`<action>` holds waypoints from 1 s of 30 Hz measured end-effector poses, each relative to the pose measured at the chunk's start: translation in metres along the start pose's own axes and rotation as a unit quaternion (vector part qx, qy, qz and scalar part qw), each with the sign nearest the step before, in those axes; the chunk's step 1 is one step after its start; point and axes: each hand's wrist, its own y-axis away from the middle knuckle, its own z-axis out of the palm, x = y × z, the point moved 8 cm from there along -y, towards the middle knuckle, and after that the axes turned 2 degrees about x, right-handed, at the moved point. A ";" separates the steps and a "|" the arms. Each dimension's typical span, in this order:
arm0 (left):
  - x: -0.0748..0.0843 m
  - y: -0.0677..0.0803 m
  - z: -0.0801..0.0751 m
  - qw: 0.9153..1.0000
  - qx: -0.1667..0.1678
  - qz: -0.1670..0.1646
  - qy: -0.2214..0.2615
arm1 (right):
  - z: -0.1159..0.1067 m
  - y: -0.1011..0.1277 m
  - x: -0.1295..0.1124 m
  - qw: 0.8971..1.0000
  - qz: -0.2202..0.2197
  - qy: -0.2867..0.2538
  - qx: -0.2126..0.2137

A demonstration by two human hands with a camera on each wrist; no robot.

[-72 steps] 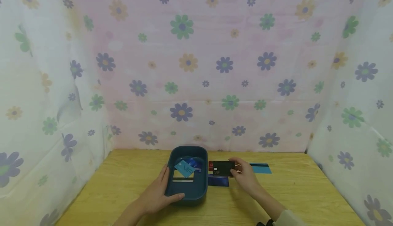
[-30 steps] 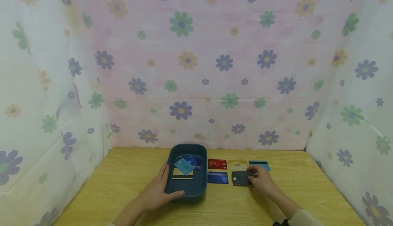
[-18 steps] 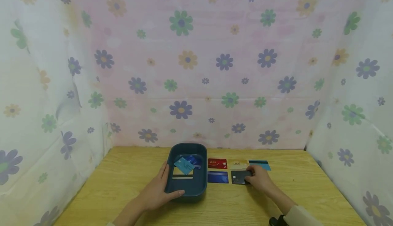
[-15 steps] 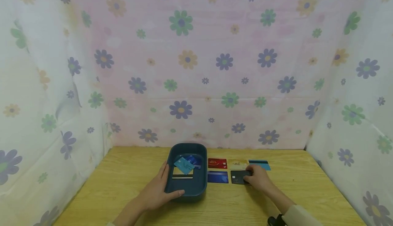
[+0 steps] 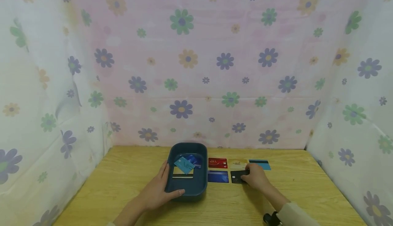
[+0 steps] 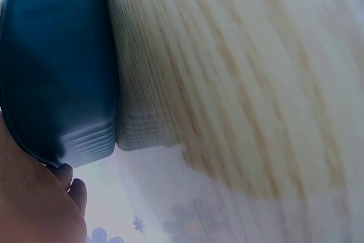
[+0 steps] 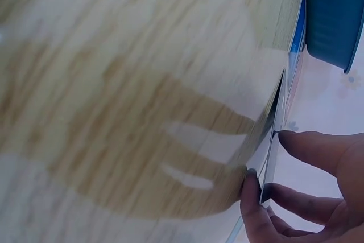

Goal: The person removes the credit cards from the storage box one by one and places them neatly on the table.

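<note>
My left hand (image 5: 155, 188) grips the dark teal plastic bin (image 5: 187, 189), fingers along its left side and thumb over the near rim. Inside, a light blue VIP card (image 5: 185, 165) overlaps a gold card (image 5: 183, 174) with a black stripe and dark blue cards. Right of the bin, my right hand (image 5: 256, 176) pinches the right end of a black VIP card (image 5: 236, 176), low at the table. In the right wrist view the thumb (image 7: 307, 147) presses the card's face while fingertips meet its edge; the fingers cover its right part in the head view.
Behind the black card lie a red VIP card (image 5: 217, 163), a gold card (image 5: 237, 164) and a light blue striped card (image 5: 263, 165) in a row. A dark blue card (image 5: 218, 177) lies between bin and black card. Flowered cloth (image 5: 196, 83) encloses the wooden table (image 5: 129, 164).
The right hand carried the black card from over the red and gold cards rightward and nearer, lowered it to the table, then shifted it slightly left. The left hand kept its hold.
</note>
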 end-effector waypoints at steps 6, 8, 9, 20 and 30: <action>-0.001 -0.001 0.001 1.000 0.000 0.002 0.002 | -0.001 0.001 -0.004 1.000 0.008 0.012 -0.002; -0.001 -0.001 0.001 1.000 0.000 0.005 0.002 | -0.001 0.001 -0.006 1.000 0.005 0.016 -0.001; -0.001 -0.001 0.001 1.000 -0.001 0.004 0.002 | -0.002 0.002 -0.007 1.000 0.000 0.016 0.000; 0.002 0.000 0.000 1.000 -0.006 0.009 0.013 | -0.002 0.005 -0.005 1.000 -0.003 0.004 -0.002; 0.002 0.001 0.000 1.000 -0.006 0.009 0.005 | -0.003 0.005 -0.005 1.000 -0.009 -0.002 -0.011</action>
